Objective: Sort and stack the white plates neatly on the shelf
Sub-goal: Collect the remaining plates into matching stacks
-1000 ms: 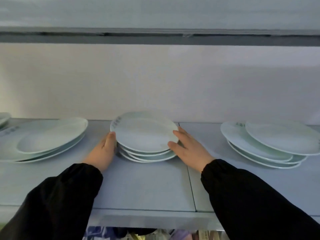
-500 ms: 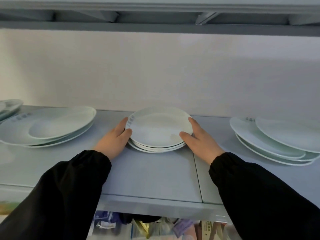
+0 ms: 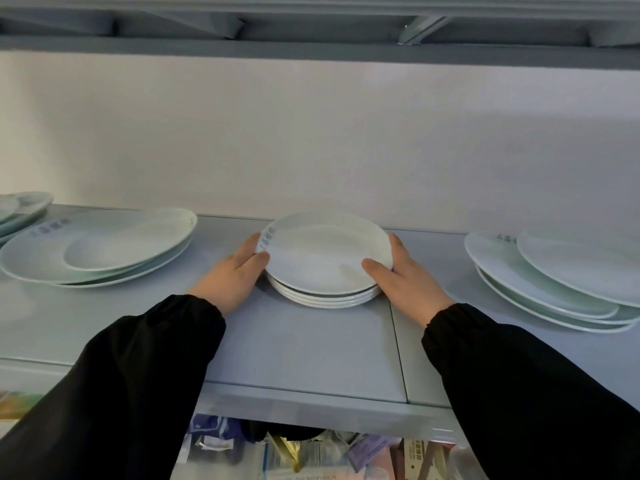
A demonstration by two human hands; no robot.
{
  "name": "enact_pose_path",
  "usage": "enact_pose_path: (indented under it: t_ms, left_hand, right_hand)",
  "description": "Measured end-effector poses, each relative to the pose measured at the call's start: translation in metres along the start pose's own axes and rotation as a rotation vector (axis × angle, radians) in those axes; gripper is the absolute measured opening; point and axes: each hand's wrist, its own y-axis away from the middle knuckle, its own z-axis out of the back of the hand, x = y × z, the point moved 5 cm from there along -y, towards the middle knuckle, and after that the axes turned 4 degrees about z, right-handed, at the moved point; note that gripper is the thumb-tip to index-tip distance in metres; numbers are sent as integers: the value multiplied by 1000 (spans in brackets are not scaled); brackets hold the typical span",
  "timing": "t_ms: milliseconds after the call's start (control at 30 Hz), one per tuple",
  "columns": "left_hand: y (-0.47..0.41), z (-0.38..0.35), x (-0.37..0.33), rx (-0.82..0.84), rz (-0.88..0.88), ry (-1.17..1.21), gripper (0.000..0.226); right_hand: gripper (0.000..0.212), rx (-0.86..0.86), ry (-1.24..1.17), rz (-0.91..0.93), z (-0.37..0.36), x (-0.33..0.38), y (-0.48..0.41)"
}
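Observation:
A stack of several small white plates (image 3: pixel 322 258) sits in the middle of the grey shelf (image 3: pixel 304 348). My left hand (image 3: pixel 232 275) presses on the stack's left rim, thumb on the top plate. My right hand (image 3: pixel 405 275) holds the right rim, thumb over the top plate's edge. The plates in this stack line up closely. To the left lies an untidy pile of larger white plates (image 3: pixel 100 247) with a smaller plate on top. At the right, another loose pile of large plates (image 3: pixel 561 282) is fanned out.
More plates (image 3: pixel 20 209) peek in at the far left edge. A grey upper shelf (image 3: pixel 311 46) runs overhead and a white wall stands behind. Packaged goods (image 3: pixel 311 452) fill the level below the shelf's front lip.
The fanned middle plates have been squeezed into an even stack between my hands. The view has shifted, so the stack sits further right and the upper shelf's underside shows.

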Motion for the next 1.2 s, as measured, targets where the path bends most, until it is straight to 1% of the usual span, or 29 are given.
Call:
enact_pose_path:
  t_ms: [33,67,167,200,300,400,533,733,867,1000,1200]
  left_hand:
    - [1,-1,-1,13,-8,-15,44]
    - [1,-2,-1,24,-16,-34,45]
    - [0,-1,2,20,33,-75,69]
    - [0,-1,2,20,39,-87,71]
    - [0,-4,0,41,11,-112,60]
    - [2,-3,-3,55,-28,-74,52]
    - [1,1,2,5,11,-39,42]
    - [2,1,2,-18,32,-39,34]
    - [4,1,2,-3,30,-14,42]
    - [3,1,3,11,27,-19,43]
    - [6,0,-3,23,-7,-17,49]
  right_hand:
    - [58,-9,1,-8,1,0,0]
    - [57,-17,2,-12,1,0,1]
    - [56,-19,9,-22,1,0,1]
    - [56,-19,10,-30,1,0,0]
    - [54,-26,15,-47,1,-3,-1]
    - [54,-30,23,-55,2,-2,-1]
    - [58,-21,18,-84,3,1,2]
    - [56,-13,-1,-87,4,3,4]
    - [50,-5,-10,-87,4,3,5]
    - [42,-7,-24,-76,5,4,7]
    - [37,-7,-35,-59,5,7,8]
